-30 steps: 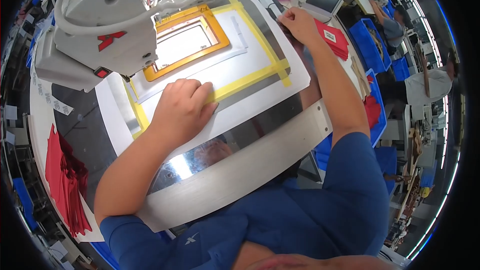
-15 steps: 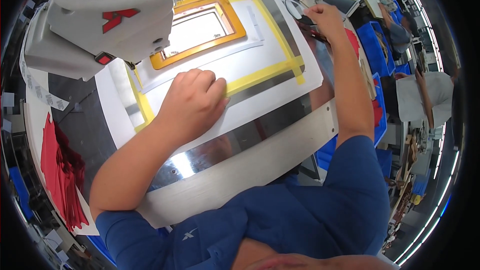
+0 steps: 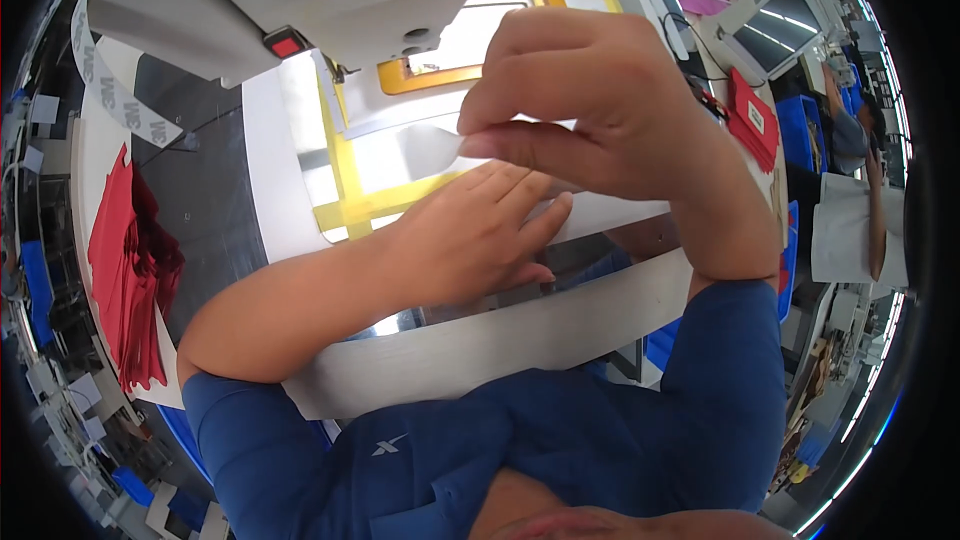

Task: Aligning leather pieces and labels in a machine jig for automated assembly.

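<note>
My right hand (image 3: 600, 105) is raised in front of the machine, its thumb and index finger pinched on a small, thin whitish piece (image 3: 430, 148) whose exact kind I cannot make out. Below it, my left hand (image 3: 475, 230) lies open, fingers stretched out over the front edge of a white sheet (image 3: 270, 170) with yellow tape (image 3: 385, 198) along it. Beyond the hands is an orange-yellow frame (image 3: 420, 78) with a bright window, partly hidden by my right hand and the machine head.
A white machine head (image 3: 340, 5) overhangs the work at the upper left. Red fabric pieces (image 3: 130, 280) hang at the left edge; a red stack (image 3: 750, 120) lies at the right. A screen (image 3: 775, 30) and blue bins (image 3: 800, 130) stand farther right, near another person (image 3: 850, 120).
My right hand has come from the far right to the middle, with the whitish piece in its pinch. My left hand has moved right and toward me, its fingers uncurled. The view has shifted.
</note>
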`<state>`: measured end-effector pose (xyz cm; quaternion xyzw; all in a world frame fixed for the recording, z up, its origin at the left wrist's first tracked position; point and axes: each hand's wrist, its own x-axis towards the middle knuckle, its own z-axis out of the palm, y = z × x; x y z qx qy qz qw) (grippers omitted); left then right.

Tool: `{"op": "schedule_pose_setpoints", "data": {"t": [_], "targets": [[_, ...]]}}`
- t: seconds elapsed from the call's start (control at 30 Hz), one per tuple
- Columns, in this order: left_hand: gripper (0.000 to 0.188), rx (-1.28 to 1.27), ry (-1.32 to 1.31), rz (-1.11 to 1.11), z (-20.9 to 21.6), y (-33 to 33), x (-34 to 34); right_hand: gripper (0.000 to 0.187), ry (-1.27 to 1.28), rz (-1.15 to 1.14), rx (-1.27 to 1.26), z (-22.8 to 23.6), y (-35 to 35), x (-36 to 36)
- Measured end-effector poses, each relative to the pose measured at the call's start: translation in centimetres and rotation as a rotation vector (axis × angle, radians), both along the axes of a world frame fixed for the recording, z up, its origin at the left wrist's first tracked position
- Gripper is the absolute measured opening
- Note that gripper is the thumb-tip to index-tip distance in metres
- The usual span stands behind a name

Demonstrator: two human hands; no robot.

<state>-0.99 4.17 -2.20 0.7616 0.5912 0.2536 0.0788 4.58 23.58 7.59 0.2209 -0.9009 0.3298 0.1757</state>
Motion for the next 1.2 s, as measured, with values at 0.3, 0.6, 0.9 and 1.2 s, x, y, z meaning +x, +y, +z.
{"op": "schedule_pose_setpoints", "data": {"t": [0.3, 0.6, 0.9, 1.2], "targets": [[0.075, -0.044, 0.120, 0.313, -1.4, 0.0, 0.1, 0.008, -0.227, -0.236, 0.253, -6.4, 6.5, 2.1], [0.082, -0.080, 0.074, 0.344, -0.3, 0.3, -0.4, 0.010, -0.163, -0.309, 0.292, -7.8, 7.7, 2.6], [0.089, -0.189, 0.050, 0.400, 0.1, 0.8, -1.0, 0.015, -0.024, -0.316, 0.477, -7.3, 6.7, 3.4], [0.090, -0.231, 0.074, 0.414, 0.1, 1.2, -1.5, 0.036, -0.207, -0.283, 0.644, -7.8, 4.2, 4.2]]}}
